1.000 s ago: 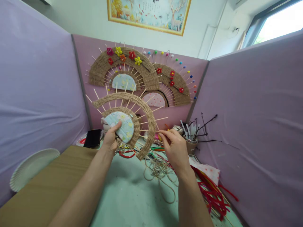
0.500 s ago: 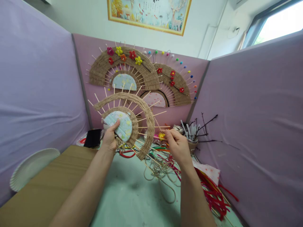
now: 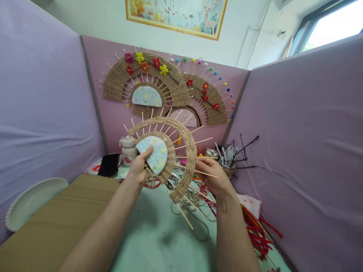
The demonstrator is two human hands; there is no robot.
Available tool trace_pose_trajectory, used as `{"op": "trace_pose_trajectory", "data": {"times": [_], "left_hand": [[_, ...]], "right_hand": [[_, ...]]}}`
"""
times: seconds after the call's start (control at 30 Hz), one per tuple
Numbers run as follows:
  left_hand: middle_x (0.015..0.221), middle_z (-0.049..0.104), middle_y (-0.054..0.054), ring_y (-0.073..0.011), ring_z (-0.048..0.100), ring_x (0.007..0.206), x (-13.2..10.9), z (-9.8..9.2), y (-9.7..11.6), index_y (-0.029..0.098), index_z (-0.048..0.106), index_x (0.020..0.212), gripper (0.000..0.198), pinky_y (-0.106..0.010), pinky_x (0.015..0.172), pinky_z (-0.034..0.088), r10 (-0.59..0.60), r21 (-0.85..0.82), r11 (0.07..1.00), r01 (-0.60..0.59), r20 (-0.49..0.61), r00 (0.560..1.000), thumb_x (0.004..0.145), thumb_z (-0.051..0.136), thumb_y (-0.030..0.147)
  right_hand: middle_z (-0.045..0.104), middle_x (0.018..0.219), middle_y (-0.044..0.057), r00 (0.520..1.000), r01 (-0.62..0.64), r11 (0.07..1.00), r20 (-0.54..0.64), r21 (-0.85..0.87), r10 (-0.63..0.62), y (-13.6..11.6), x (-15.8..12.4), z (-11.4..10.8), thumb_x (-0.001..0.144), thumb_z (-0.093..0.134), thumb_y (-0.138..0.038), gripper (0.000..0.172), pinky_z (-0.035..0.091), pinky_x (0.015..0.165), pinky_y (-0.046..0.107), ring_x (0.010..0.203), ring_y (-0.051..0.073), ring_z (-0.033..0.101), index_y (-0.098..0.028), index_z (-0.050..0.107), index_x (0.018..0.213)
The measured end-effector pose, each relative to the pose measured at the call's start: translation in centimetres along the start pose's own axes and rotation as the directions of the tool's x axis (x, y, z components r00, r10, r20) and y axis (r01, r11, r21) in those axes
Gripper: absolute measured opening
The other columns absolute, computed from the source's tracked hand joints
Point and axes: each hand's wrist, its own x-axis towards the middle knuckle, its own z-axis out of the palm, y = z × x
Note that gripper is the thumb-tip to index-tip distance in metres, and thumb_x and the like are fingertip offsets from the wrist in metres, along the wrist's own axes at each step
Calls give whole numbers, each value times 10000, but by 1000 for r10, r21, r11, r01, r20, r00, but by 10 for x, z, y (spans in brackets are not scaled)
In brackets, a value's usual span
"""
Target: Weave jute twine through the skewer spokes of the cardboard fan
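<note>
My left hand grips a half-round woven twine fan, thumb on its pale blue flowered cloth centre and the other fingers behind. Thin wooden sticks radiate from the centre through a curved twine band. At the band's right edge is my right hand, its fingers pinched together between the protruding sticks. The strand of twine at those fingers is mostly hidden. A small twine bundle hangs below my left hand.
Finished fans with flowers lean on the pink partition behind. Loose twine and red fuzzy stems lie on the green table. Cardboard is at left. A pot of twigs, a lidded jar and a black phone-like slab stand or lie behind.
The fan has shifted right and slightly down, turning a little. My right hand has come in from the strand's outer end to the band's edge, fingers now among the sticks.
</note>
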Motion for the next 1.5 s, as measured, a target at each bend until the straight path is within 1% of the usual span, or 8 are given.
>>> {"op": "trace_pose_trajectory", "data": {"times": [0.13,0.33,0.47,0.67,0.83,1.07,1.23,1.5], "left_hand": [[722,764,-111,-221,738,595,2,-7,0,75,652,1141,247,-317,639,635,-34,87,996,30,50,998,915,570,132],[596,716,-74,-216,676,462,1,-30,7,125,685,851,61,-318,467,602,-94,391,919,56,79,992,793,676,111],[616,717,-63,-209,686,501,3,-35,8,132,670,819,99,-311,463,603,-71,398,917,0,162,984,743,687,72],[568,681,-32,-160,630,428,9,-32,6,123,661,808,53,-246,377,554,-20,340,938,-62,234,972,782,648,78],[616,706,-56,-183,665,477,10,-32,8,131,656,843,74,-251,392,567,31,264,961,-84,197,980,815,614,76],[662,724,-47,-190,695,519,12,-32,12,142,643,1095,290,-266,477,604,41,182,981,-63,123,992,811,658,86],[718,748,-58,-185,713,559,8,-29,14,141,653,1060,254,-279,527,623,80,160,982,-96,104,991,820,639,61],[782,765,-88,-204,740,631,12,-33,17,141,657,997,189,-313,628,638,94,198,973,-115,115,989,824,647,66]], "right_hand": [[720,765,17,994,35,998,-105,48,-30,1,2,-1,607,863,-353,276,454,567,230,643,130,598,-201,776,820],[668,651,-13,986,58,995,-158,81,-45,-2,3,-5,573,880,-379,284,410,521,222,563,101,538,-189,753,741],[630,640,-30,981,103,988,-175,118,-81,-1,4,1,592,873,-375,307,351,473,208,518,79,472,-197,734,800],[342,481,-109,958,217,956,-231,197,-170,0,7,5,612,862,-358,289,222,420,184,446,52,241,-204,669,762],[437,552,-72,971,197,973,-159,119,-177,-4,2,-1,638,845,-365,261,313,473,211,494,66,332,-197,710,786],[542,609,-41,980,156,988,-124,-13,-156,-1,0,-10,716,792,-399,224,318,500,245,515,95,388,-221,734,840],[557,604,-35,969,170,980,-163,-103,-185,-6,-2,-18,721,770,-403,233,319,500,246,524,99,406,-208,750,847],[706,800,14,952,169,952,-208,-254,-225,-11,-6,-27,725,744,-352,225,447,605,276,670,151,584,-219,749,906]]}}
